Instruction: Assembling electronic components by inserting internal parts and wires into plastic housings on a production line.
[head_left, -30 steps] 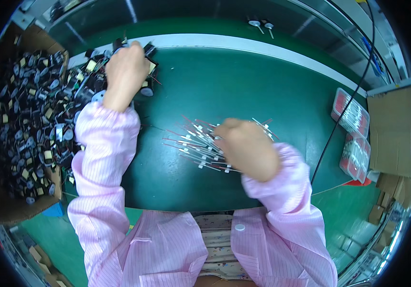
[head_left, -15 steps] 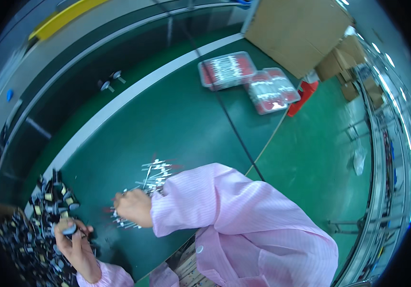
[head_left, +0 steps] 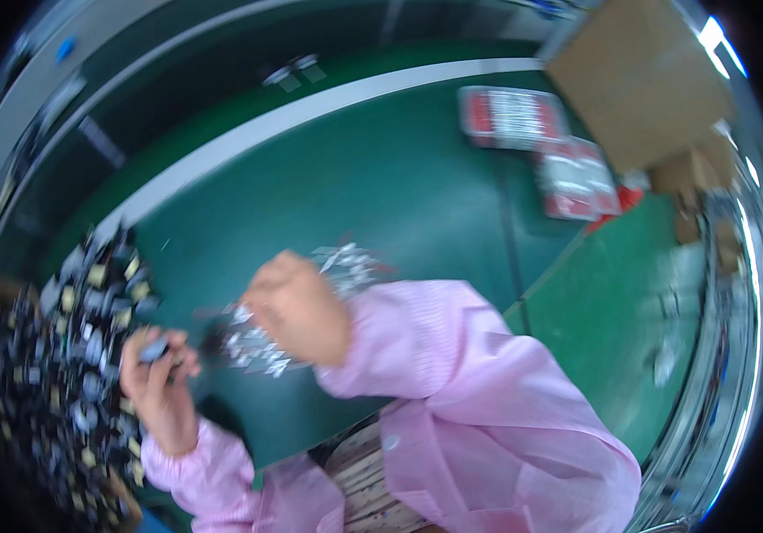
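My left hand (head_left: 161, 391) is closed on a small round grey-and-black part (head_left: 154, 349), beside a large heap of similar parts. My right hand (head_left: 297, 306) hovers over the green table, back of the hand upward. Motion smears it and its fingers are mostly hidden, so any held object cannot be made out. Under and beside it lie loose thin white-and-silver pins with red ends (head_left: 262, 351). A second cluster of these pins (head_left: 348, 268) lies just beyond the right wrist.
The heap of black, grey and yellowish parts (head_left: 71, 373) fills the left side. Clear trays of white-and-red pieces (head_left: 515, 117) stand at the far right, near a large cardboard box (head_left: 639, 80). A white strip (head_left: 310, 108) borders the green tabletop (head_left: 381, 191). Two small parts (head_left: 293, 69) lie beyond it.
The whole view has swung, shifting the trays and far parts rightward in the picture. My right hand has come up off the pins. My left hand keeps hold of the round part.
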Demonstrator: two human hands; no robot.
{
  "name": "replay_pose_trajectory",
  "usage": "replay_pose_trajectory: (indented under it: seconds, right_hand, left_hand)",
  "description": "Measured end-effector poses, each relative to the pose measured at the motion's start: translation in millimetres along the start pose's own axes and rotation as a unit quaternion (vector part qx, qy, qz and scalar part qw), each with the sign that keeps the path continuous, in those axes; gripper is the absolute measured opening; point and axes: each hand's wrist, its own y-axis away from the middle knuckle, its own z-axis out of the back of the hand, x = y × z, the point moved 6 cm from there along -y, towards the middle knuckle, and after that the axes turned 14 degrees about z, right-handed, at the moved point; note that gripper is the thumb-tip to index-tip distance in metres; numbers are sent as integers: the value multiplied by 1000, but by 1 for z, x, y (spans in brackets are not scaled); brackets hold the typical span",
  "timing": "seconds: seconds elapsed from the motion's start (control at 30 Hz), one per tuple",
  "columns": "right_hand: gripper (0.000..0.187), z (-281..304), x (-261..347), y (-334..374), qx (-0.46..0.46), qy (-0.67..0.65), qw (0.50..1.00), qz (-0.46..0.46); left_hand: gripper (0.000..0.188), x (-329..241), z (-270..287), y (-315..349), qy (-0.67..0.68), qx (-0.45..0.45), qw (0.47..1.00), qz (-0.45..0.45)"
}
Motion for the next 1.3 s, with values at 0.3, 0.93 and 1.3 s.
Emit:
replay_pose_trajectory:
  seconds: [0.3,0.93,1.3]
  right_hand:
    - [16,-2,-10,9,48,-461,867,-184]
    - [21,4,27,-3,54,-109,992,44]
    - [19,11,30,-3,3,-146,985,95]
  left_hand:
    - [21,11,-25,-3,13,125,992,11]
    - [17,-7,-35,8,-433,4,893,-123]
    - [13,2,-39,11,-367,77,918,-130]
